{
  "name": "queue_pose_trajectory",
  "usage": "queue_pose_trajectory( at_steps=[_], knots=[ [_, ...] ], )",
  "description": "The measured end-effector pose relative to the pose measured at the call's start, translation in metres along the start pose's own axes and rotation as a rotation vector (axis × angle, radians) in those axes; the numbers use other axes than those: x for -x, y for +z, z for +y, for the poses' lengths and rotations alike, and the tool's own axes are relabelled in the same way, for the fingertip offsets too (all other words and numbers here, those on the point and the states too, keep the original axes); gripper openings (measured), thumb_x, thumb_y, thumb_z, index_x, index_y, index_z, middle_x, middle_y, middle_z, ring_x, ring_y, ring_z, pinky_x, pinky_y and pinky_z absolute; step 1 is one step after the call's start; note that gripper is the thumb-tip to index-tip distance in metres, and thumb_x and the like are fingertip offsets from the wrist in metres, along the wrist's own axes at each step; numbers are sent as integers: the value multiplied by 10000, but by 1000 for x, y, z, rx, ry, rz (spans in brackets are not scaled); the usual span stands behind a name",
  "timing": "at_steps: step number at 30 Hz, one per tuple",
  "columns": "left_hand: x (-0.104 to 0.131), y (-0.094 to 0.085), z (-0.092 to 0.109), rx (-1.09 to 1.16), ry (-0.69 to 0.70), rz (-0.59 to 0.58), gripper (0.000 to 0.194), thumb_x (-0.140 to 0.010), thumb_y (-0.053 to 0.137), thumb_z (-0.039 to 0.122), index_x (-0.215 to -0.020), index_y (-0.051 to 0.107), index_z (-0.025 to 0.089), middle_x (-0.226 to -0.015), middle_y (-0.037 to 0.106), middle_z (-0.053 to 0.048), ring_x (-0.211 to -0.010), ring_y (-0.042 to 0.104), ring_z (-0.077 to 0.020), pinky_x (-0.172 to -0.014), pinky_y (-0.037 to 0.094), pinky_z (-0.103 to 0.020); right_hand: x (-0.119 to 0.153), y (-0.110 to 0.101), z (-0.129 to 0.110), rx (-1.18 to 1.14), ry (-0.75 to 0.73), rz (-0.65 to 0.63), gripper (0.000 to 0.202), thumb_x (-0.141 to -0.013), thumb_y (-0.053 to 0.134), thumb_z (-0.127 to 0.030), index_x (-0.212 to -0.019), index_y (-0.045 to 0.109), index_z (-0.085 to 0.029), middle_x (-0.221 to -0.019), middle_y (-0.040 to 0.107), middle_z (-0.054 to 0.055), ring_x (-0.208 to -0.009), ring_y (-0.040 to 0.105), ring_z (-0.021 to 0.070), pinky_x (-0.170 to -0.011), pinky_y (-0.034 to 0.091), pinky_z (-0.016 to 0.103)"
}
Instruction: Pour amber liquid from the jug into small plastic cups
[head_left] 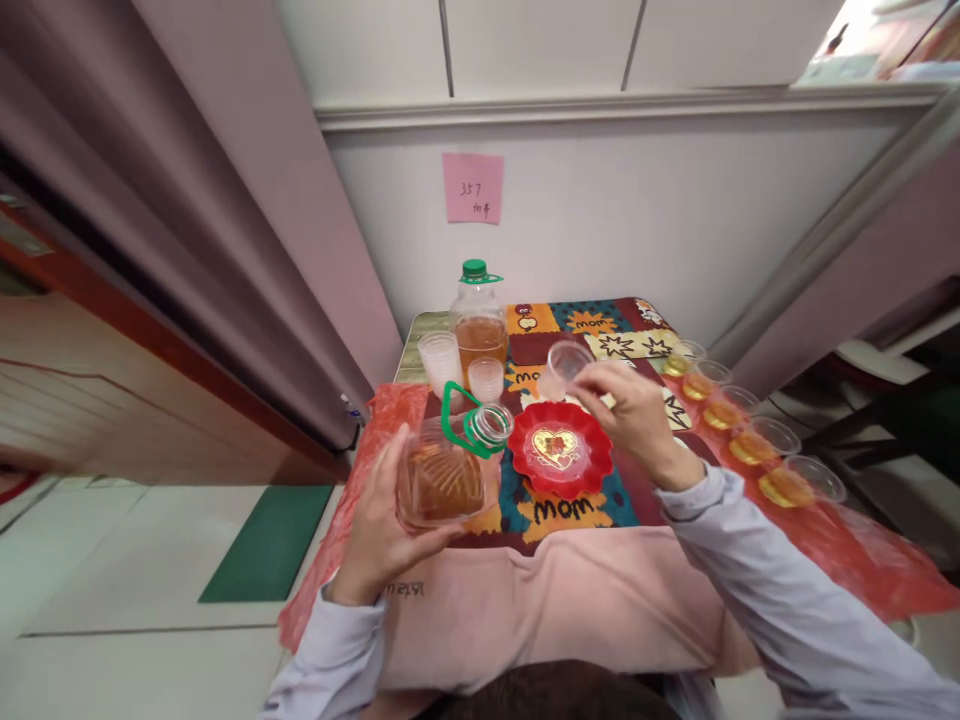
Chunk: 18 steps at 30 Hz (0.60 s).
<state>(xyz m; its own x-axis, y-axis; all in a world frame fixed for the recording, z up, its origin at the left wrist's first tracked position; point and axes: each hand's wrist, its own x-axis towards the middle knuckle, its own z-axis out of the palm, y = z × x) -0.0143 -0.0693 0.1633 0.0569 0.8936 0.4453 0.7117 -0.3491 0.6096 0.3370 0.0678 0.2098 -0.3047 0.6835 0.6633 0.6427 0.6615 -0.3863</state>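
Observation:
My left hand (386, 510) grips a clear plastic jug (446, 475) of amber liquid, tilted with its open mouth to the right; a green handle rings its neck. In my right hand (626, 405), a clear plastic cup (566, 368) is pinched by its side, above the far edge of a red scalloped dish (561, 450). The cup looks empty and stays apart from the jug's mouth. Behind the jug stand two stacks of clear cups, one taller (441, 362) and one shorter (486, 378).
A second jug (480, 335) with a green cap stands at the back by the wall. Several cups of yellow liquid (724, 412) line the right side on red plastic sheeting (862, 545). A pink cloth (555, 600) covers the near edge.

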Motion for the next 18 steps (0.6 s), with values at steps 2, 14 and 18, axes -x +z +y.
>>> queue_pose_trajectory(
  at_steps=[2, 14, 18],
  knots=[
    [-2, 1, 0, 35, -46, 1, 1251, -763, 900, 634, -1735, 208, 257, -1764, 348, -221, -1592, 427, -421, -1286, 396, -616, 42, 11, 17, -2, 0, -117, 223, -1079, 627, -328, -915, 754, -244, -955, 781, 65, -851, 735, 209, -778, 569, 310],
    [-14, 7, 14, -51, -68, -11, 1239, -720, 908, 669, -1709, 296, 243, -1727, 427, -200, -1571, 461, -416, -1287, 397, -603, 96, 52, 35, 55, 139, -184, 324, -1057, 669, -389, -1342, 738, -253, -1356, 768, 108, -1086, 791, 250, -875, 631, 328],
    [-17, 8, 17, -77, -27, -11, 1191, -729, 897, 674, -1690, 344, 241, -1724, 434, -196, -1573, 455, -426, -1286, 400, -606, 99, 51, 33, 91, 268, -135, 718, -916, 815, -453, -1552, 578, -218, -1539, 656, 164, -1371, 670, 357, -1088, 590, 479]
  ],
)
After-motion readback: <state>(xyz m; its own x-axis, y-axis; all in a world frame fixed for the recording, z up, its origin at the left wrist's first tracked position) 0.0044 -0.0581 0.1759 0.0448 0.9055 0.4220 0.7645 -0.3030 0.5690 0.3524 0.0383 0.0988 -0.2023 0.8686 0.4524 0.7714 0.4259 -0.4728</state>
